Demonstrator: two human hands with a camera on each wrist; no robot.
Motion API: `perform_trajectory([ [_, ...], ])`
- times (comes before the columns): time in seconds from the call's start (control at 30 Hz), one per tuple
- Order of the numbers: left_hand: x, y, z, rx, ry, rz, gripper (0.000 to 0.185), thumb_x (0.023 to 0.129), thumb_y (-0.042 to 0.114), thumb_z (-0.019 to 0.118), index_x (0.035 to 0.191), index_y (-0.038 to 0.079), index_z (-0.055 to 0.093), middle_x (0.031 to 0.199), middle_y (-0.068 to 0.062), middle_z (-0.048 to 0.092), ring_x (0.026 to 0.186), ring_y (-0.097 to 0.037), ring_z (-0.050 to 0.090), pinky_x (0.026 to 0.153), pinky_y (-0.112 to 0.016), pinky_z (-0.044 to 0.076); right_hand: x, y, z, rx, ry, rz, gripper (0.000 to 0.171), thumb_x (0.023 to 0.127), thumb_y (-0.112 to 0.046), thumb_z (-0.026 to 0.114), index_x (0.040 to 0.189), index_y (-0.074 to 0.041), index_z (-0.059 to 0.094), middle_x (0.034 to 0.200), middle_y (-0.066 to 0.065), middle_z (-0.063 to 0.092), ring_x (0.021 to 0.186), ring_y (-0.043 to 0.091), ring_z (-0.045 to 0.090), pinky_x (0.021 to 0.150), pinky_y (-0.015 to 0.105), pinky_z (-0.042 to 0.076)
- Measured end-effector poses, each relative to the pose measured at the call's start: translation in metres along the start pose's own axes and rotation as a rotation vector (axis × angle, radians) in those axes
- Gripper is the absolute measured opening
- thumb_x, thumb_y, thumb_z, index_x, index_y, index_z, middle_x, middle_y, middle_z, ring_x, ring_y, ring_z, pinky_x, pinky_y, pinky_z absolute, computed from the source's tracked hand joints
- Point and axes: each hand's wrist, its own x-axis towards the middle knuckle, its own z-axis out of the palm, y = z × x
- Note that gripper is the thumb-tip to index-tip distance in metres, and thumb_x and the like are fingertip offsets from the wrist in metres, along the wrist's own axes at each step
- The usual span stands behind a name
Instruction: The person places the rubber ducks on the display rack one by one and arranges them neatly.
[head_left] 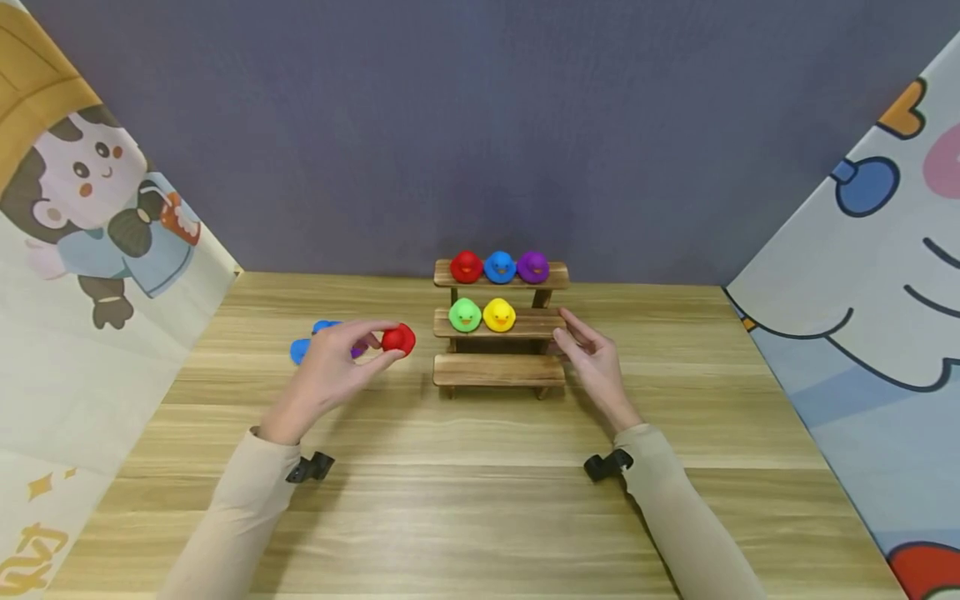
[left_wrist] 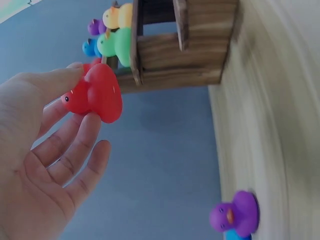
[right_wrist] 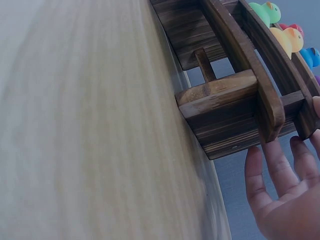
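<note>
My left hand (head_left: 341,358) pinches a red rubber duck (head_left: 398,339) between thumb and fingertips, just left of a three-step wooden stand (head_left: 498,370). The left wrist view shows the red duck (left_wrist: 95,95) held near the stand (left_wrist: 175,55). On the top step sit a red duck (head_left: 466,267), a blue duck (head_left: 499,267) and a purple duck (head_left: 532,266). A green duck (head_left: 464,315) and a yellow duck (head_left: 498,315) sit on the middle step. My right hand (head_left: 588,350) touches the stand's right side with relaxed fingers (right_wrist: 272,170).
Behind my left hand lie blue ducks (head_left: 302,348) and a purple duck (left_wrist: 236,213) on the wooden table (head_left: 480,492). Cartoon-printed panels (head_left: 82,250) wall both sides; a dark grey wall stands behind.
</note>
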Motion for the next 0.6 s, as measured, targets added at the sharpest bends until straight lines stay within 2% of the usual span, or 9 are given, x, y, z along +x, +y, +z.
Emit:
perform_trajectory([
  [0.13,0.006,0.008,0.005,-0.021,-0.007,0.028,0.037,0.091,0.023,0.087,0.125,0.013,0.078,0.110,-0.003,0.080,0.089,-0.020,0.071,0.081,-0.042,0.061,0.000,0.000,0.001,-0.001,0.005,0.002,0.048,0.104,-0.019,0.071,0.151,-0.013,0.061,0.123,-0.005,0.079,0.089,0.004,0.078,0.085,0.026,0.064],
  [0.3,0.014,0.017,0.011,-0.042,-0.021,0.071,0.036,0.091,0.024,0.087,0.124,0.011,0.078,0.110,-0.003,0.081,0.090,-0.021,0.071,0.082,-0.045,0.062,0.000,-0.001,0.001,-0.010,0.009,0.012,0.049,0.104,-0.021,0.072,0.151,-0.014,0.061,0.120,-0.007,0.080,0.090,0.007,0.079,0.087,0.028,0.064],
  [0.43,0.021,0.026,0.017,-0.048,-0.025,0.107,0.038,0.092,0.025,0.087,0.125,0.011,0.078,0.111,-0.004,0.081,0.091,-0.022,0.072,0.082,-0.043,0.063,0.000,-0.001,0.001,-0.004,0.016,0.013,0.049,0.104,-0.020,0.072,0.151,-0.013,0.061,0.125,-0.001,0.079,0.090,0.008,0.079,0.087,0.029,0.064],
  [0.6,0.029,0.040,0.023,-0.063,-0.021,0.155,0.040,0.090,0.025,0.088,0.126,0.011,0.078,0.111,-0.004,0.081,0.095,-0.021,0.072,0.082,-0.040,0.062,-0.001,-0.003,0.001,-0.001,0.013,0.017,0.049,0.104,-0.019,0.071,0.152,-0.012,0.060,0.132,0.009,0.075,0.090,0.003,0.078,0.085,0.024,0.064],
])
